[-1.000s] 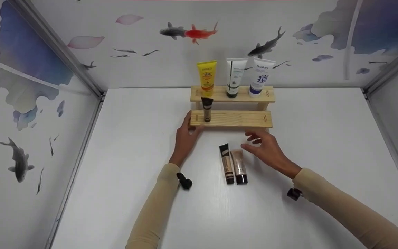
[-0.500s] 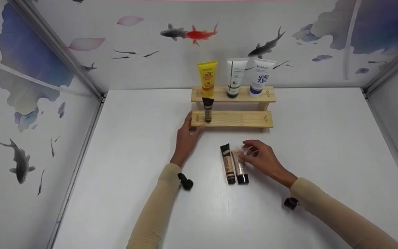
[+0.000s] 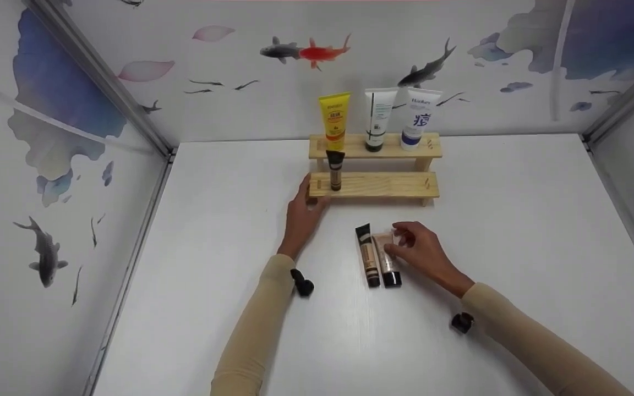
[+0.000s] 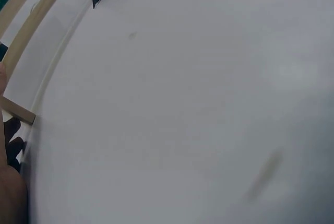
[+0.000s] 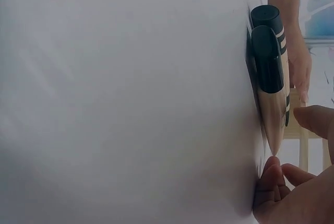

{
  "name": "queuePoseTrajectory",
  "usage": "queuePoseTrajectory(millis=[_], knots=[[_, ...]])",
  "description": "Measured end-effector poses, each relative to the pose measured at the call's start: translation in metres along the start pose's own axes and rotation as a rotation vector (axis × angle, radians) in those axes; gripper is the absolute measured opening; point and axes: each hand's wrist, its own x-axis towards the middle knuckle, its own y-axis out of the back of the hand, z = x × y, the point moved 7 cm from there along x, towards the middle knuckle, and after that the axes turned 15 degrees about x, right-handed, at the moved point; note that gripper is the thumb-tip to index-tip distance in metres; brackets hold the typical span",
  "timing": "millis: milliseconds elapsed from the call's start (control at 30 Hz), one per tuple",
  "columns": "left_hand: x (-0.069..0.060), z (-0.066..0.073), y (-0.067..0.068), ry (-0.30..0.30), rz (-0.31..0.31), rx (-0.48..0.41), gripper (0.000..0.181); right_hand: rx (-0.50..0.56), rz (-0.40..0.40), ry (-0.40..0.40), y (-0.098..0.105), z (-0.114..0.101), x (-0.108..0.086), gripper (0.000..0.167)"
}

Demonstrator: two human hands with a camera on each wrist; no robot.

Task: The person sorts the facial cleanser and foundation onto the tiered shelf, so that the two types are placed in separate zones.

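My left hand (image 3: 303,219) grips the left end of a two-tier wooden display rack (image 3: 388,185), its thumb at the front edge of the lower shelf. On the table before the rack lie two cosmetic tubes side by side: a slim beige tube with a black end (image 3: 369,256) and a shimmery pinkish tube with a black cap (image 3: 389,263). My right hand (image 3: 424,254) is at the crimped end of the pinkish tube. In the right wrist view, the thumb (image 5: 313,119) stands apart from the tube (image 5: 270,109), while fingertips meet its thin end.
A small dark-topped tube (image 3: 335,170) stands at the left of the lower shelf. Behind it, the upper shelf carries a yellow tube (image 3: 335,121), a white tube with a black line (image 3: 378,118) and a white-and-blue tube (image 3: 419,120). Printed wall panels (image 3: 240,110) border the white table.
My right hand has moved from the rack's front edge back down to the pinkish tube. The left hand keeps its hold on the rack. The head view has shifted slightly.
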Motion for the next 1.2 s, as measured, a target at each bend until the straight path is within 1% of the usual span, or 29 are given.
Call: queuePoseTrajectory(millis=[133, 267, 367, 533, 633, 767, 900, 1067, 1200], knots=[[0.0, -0.001, -0.001, -0.002, 0.004, 0.01, 0.087, -0.02, -0.001, 0.019, -0.001, 0.002, 0.001, 0.056], [0.0, -0.001, -0.002, -0.01, -0.002, 0.01, 0.087, -0.035, -0.006, 0.015, 0.0, 0.002, 0.003, 0.052], [-0.001, -0.002, 0.0, -0.008, 0.0, 0.009, 0.086, -0.059, -0.045, 0.005, -0.003, 0.002, 0.006, 0.052], [-0.002, -0.005, 0.001, 0.011, -0.005, 0.01, 0.085, -0.145, -0.132, 0.003, -0.01, 0.001, 0.011, 0.058], [0.0, -0.004, 0.0, 0.006, -0.018, 0.014, 0.086, -0.17, -0.147, -0.013, -0.01, -0.001, 0.012, 0.058], [0.002, -0.002, 0.0, 0.007, -0.014, 0.011, 0.087, -0.16, -0.148, -0.048, -0.008, -0.003, 0.015, 0.06], [0.004, -0.002, 0.0, 0.009, -0.007, -0.006, 0.087, -0.118, -0.129, -0.08, -0.004, -0.002, 0.019, 0.059], [0.002, -0.002, -0.002, -0.01, -0.012, -0.01, 0.088, -0.071, -0.104, -0.114, 0.0, 0.002, 0.017, 0.056], [0.0, -0.003, -0.003, -0.027, -0.013, -0.012, 0.089, -0.039, -0.09, -0.112, 0.002, 0.004, 0.017, 0.053]])
